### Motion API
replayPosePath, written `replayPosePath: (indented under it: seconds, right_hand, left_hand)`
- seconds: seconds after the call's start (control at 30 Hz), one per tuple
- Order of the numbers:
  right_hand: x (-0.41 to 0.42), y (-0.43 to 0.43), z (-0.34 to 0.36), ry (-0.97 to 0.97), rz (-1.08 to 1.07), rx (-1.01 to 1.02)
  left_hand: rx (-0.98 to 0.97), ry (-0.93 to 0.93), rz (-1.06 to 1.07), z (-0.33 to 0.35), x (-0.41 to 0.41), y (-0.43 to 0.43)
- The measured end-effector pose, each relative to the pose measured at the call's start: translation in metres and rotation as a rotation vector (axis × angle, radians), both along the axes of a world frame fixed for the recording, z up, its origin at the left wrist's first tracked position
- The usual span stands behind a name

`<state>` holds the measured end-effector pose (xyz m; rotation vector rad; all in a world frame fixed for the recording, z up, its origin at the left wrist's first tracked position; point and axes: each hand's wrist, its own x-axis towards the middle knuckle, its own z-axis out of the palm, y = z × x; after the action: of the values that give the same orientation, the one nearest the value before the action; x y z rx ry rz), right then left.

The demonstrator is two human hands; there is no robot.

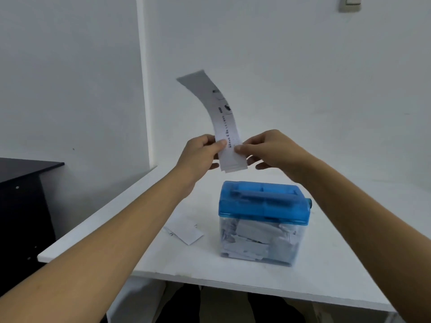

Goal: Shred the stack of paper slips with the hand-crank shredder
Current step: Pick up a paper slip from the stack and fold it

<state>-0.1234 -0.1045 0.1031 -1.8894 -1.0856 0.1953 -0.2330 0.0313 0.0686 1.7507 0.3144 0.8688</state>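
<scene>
A hand-crank shredder (262,203) with a blue top and a clear bin full of shredded paper stands on the white table (326,271). Its crank knob (309,202) pokes out on the right side. Above the shredder I hold a long printed paper slip (224,117) upright; its top curls away to the left and its lower end hangs just over the blue lid. My left hand (199,152) pinches the slip's left edge and my right hand (268,148) pinches its right edge. More paper slips (186,233) lie flat on the table left of the shredder.
A dark cabinet (21,206) stands to the left of the table, below its level. A white wall rises right behind the table, with a switch plate (349,3) at the top right. The table's near edge runs across the lower part of the view.
</scene>
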Motion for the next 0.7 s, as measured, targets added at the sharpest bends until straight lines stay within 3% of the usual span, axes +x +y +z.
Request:
replayPosePath:
  seconds: [0.2, 0.53, 0.7]
  right_hand:
    - [0.022, -0.026, -0.004, 0.005, -0.073, 0.018]
    - [0.031, -0.027, -0.049, -0.009, -0.133, -0.046]
    - [0.028, -0.027, -0.052, -0.09, -0.084, -0.115]
  left_hand:
    - [0.035, 0.023, -0.063, 0.004, 0.033, -0.023]
    - [0.262, 0.35, -0.021, -0.027, 0.029, -0.013]
    - [0.342, 0.286, 0.041, -0.025, 0.027, -0.011]
